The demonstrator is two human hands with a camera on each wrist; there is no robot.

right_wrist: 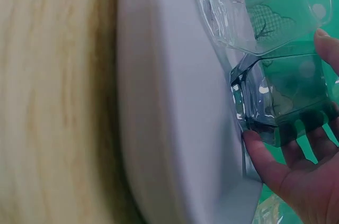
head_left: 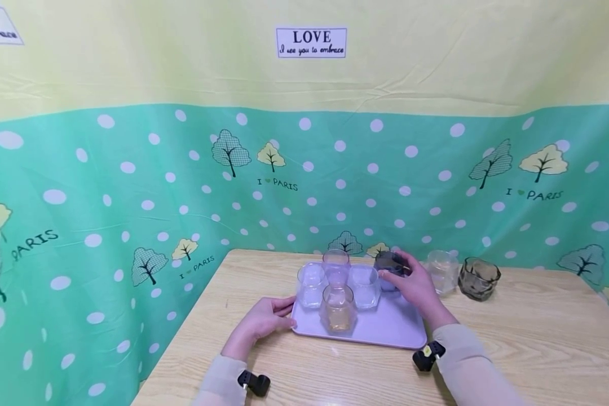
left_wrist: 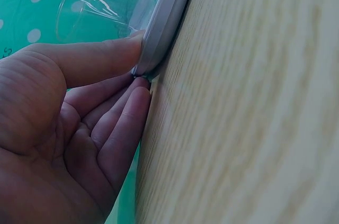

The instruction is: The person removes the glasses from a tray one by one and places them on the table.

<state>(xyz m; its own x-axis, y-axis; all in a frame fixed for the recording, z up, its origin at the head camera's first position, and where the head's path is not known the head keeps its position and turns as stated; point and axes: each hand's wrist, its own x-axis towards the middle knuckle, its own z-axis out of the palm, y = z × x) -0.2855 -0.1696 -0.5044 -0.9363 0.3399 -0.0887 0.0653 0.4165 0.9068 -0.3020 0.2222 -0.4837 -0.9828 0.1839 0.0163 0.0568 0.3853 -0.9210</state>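
A pale lilac tray [head_left: 385,324] lies on the wooden table. My left hand [head_left: 264,321] pinches its left edge, thumb on the rim [left_wrist: 151,38] and fingertips at the underside. Near the tray's back right corner, my right hand [head_left: 420,286] grips a dark grey glass [right_wrist: 294,89], thumb and fingers spread around it; the glass's base is at the tray surface. Left of it on the tray stand a clear glass [head_left: 363,288], a pinkish glass [head_left: 336,264] at the back, another clear glass [head_left: 312,288] and an amber-tinted glass [head_left: 339,313] in front.
Right of the tray, a clear faceted glass [head_left: 442,272] and a smoky brown glass [head_left: 479,279] stand on the table [head_left: 543,332]. A green and yellow printed curtain [head_left: 284,197] hangs directly behind the table.
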